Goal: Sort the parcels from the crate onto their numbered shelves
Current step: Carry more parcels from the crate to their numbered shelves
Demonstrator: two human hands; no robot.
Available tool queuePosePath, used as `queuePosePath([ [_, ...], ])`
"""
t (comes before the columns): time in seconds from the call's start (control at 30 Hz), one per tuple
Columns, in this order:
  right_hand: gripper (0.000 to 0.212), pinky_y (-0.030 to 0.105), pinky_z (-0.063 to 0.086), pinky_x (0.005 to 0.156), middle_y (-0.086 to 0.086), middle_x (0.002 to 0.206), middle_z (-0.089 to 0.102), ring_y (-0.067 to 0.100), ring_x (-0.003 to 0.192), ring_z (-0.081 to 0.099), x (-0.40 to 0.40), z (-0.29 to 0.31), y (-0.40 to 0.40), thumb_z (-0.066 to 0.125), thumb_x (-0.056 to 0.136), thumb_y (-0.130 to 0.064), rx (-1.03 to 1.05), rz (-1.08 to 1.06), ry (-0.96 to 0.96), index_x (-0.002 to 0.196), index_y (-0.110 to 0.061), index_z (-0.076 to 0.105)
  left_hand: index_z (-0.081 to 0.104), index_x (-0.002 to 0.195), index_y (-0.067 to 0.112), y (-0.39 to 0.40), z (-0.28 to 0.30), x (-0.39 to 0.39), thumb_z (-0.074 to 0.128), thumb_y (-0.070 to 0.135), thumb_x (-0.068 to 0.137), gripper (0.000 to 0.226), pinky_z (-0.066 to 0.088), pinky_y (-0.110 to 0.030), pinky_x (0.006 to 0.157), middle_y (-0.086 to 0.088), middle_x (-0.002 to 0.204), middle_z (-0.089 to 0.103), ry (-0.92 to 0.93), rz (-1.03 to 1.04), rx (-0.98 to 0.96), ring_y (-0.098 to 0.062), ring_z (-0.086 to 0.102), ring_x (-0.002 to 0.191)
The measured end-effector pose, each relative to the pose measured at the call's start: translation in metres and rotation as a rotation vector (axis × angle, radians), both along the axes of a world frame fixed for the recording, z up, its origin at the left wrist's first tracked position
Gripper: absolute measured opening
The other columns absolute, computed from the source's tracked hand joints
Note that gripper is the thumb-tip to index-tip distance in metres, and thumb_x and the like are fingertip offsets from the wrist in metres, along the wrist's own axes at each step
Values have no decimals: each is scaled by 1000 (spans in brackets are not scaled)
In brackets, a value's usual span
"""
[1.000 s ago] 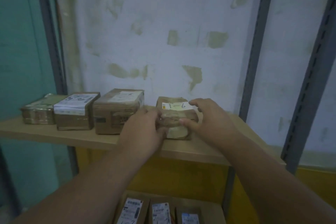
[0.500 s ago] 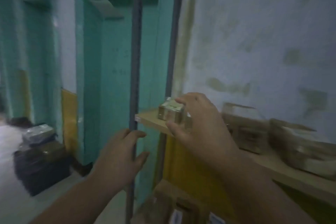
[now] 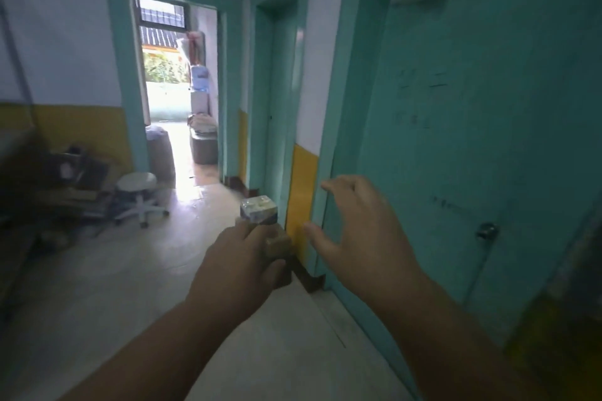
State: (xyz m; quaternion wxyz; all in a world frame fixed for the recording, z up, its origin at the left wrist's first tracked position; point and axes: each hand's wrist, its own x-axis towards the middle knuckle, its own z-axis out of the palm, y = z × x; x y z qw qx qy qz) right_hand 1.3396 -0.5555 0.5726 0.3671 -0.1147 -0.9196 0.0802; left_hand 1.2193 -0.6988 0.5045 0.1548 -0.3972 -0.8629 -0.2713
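I look down a corridor with a pale glossy floor (image 3: 97, 286), its walls white above and yellow below. A teal door (image 3: 472, 140) stands close on my right. Ahead, a teal-framed doorway (image 3: 176, 91) lets in bright daylight from a window (image 3: 161, 15). A white swivel stool (image 3: 138, 195) sits at the left beside dark clutter

Door (image 3: 482, 127) and door frames (image 3: 120, 81) — teal throughout. Walls (image 3: 58, 26): white above, a mustard-yellow band (image 3: 301, 192) below. Floor (image 3: 97, 296) pale grey-beige, glossy where daylight falls. Stool (image 3: 136, 181) white, on a white star base. Parcel (image 3: 260, 212) in the left hand (image 3: 237, 267) — brown cardboard with a whitish, blue-tinged label end. Water bottle (image 3: 199, 78) in the far doorway, pale blue.
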Motion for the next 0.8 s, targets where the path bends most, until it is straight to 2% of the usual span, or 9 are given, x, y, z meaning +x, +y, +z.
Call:
queuePosePath([
  [0.17,58,40,45,102,-2,135,49,19,124,46,-123,-30,49,68,87,-45,-31,62,-34,139,-26,49,58,129,30,33,-36,-112,71,41,85,47,36,-18,80,6,121,61,-89,60,-12,-11,55,105],
  [0.3,57,40,45,101,2,136,50,23,124,48,-237,-39,84,68,88,-44,-114,103,-74,138,-22,52,53,132,33,47,-47,-209,64,48,88,47,42,-22,87,8,124,57,-130,139,-57,-12,52,111],
  [0.4,55,33,40,98,1,136,51,21,124,47,-321,-45,99,68,89,-44,-122,112,-103,138,-24,52,52,131,35,47,-57,-277,62,50,89,47,45,-28,94,9,127,55,-151,202,-102,-13,50,115],
  [0.5,58,28,35,95,2,135,52,21,125,46,-401,-58,110,69,87,-43,-167,134,-106,138,-22,53,50,132,37,50,-74,-346,60,52,89,47,45,-27,95,10,128,54,-192,251,-121,-11,49,115],
  [0.8,59,33,39,99,7,137,51,26,126,47,-606,-95,155,70,85,-42,-263,21,-96,136,-19,53,54,132,32,119,-102,-586,63,47,89,46,46,-29,94,6,126,58,-245,134,-136,-13,53,112],
])
